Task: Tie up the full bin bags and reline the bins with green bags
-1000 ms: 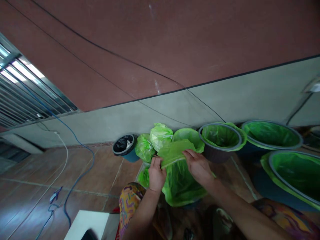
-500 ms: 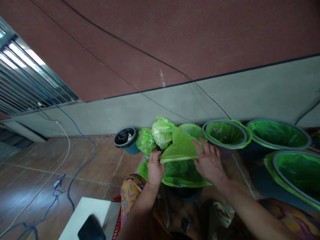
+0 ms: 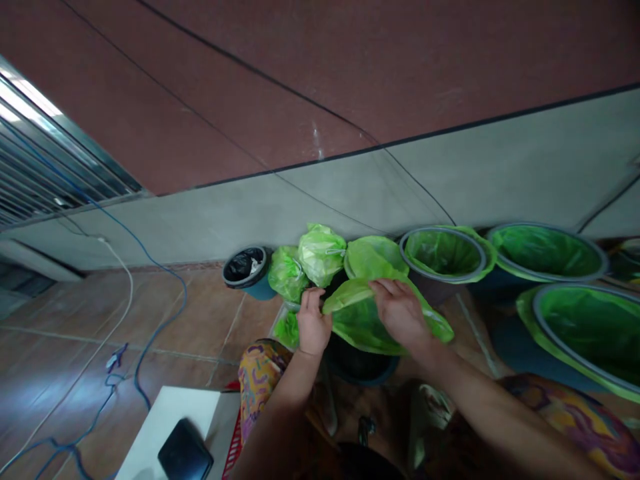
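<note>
Down low by the wall, two bare hands work on a green bag (image 3: 370, 320) that lies over the top of a dark bin (image 3: 363, 363). The left hand (image 3: 313, 327) is curled, and its fingers pinch the left edge of the green bag. The right hand (image 3: 400, 313) lies on top of the bag with its fingers bent and pressing on the plastic; I cannot tell if it grips a fold. The bag is spread wide and hangs over the rim of the dark bin, right in front of the person. Just behind the hands sit two tied green bundles (image 3: 320, 253), close to the wall. Left of them stands a small bin with a black bag (image 3: 247, 270) inside. To the right are three more bins lined with green bags (image 3: 443, 253), the nearest one just beside the right hand. A blue cable (image 3: 160, 313) runs across the brown floor (image 3: 75, 313) on the left. A black phone (image 3: 185, 453) rests on a white board (image 3: 170, 413) near the bottom edge.
</note>
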`<state>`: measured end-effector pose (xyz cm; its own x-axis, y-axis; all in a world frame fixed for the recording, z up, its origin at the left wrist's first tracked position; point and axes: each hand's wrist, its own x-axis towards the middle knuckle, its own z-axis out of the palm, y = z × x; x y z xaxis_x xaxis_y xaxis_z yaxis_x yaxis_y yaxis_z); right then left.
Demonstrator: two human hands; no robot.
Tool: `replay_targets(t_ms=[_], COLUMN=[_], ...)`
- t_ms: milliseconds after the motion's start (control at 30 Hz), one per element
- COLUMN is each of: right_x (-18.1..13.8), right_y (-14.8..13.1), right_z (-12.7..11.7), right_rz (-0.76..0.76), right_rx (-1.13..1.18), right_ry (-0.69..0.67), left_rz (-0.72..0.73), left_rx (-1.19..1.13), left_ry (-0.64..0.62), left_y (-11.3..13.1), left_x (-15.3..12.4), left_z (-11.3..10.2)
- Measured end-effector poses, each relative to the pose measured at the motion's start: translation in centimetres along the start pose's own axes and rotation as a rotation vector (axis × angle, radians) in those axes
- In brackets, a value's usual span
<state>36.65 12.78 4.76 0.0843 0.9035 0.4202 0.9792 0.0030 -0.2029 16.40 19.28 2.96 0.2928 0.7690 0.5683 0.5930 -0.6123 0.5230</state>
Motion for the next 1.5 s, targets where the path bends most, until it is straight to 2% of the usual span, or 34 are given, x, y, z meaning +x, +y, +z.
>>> replay_targets(t_ms=[167, 333, 433, 500, 667, 733, 800, 933, 1100, 1333, 1500], right_x=[0.2, 0.1, 0.2, 0.1, -0.7, -0.9, -0.8, -0.1, 0.3, 0.8, 0.9], right_y=[2.8, 5.2, 5.9, 5.2, 0.3, -1.3, -2.0, -1.7, -1.3, -0.2, 0.6], right_z=[-1.5, -3.1, -3.4, -3.2, -1.8, -1.0, -0.2, 1.0, 0.6, -1.0, -0.8], right_rz=[0.167, 0.32, 0.347, 0.272, -0.139, -0.186, -0.172, -0.164, -0.123, 0.086, 0.185], right_rx=[0.074, 0.055, 0.003, -0.009, 0.142, 0.151, 0.134, 0.142, 0.257, 0.359, 0.275], right_ry=[0.094, 0.151, 0.149, 0.139, 0.053, 0.051, 0.071, 0.078, 0.181, 0.379, 0.324], left_rz=[-0.079, -0.176, -0.225, -0.225, -0.145, -0.104, -0.077, -0.051, -0.041, -0.179, -0.257], left_rx=[0.055, 0.09, 0.084, 0.067, 0.003, -0.02, -0.037, -0.036, 0.05, 0.046, -0.036], left_ry=[0.046, 0.131, 0.16, 0.153, 0.105, 0.08, 0.061, 0.038, 0.022, 0.03, 0.039], left_y=[-1.9, -3.6, -3.7, -3.3, -1.2, -0.4, 0.2, 0.5, -0.6, -2.6, -2.5], left_x=[0.0, 0.0, -0.1, -0.1, 0.1, 0.2, 0.4, 0.6, 0.7, -0.6, -0.8], left_z=[-1.5, -3.0, -3.2, -3.0, -1.8, -1.5, -1.4, -1.4, -1.3, -1.3, -2.0])
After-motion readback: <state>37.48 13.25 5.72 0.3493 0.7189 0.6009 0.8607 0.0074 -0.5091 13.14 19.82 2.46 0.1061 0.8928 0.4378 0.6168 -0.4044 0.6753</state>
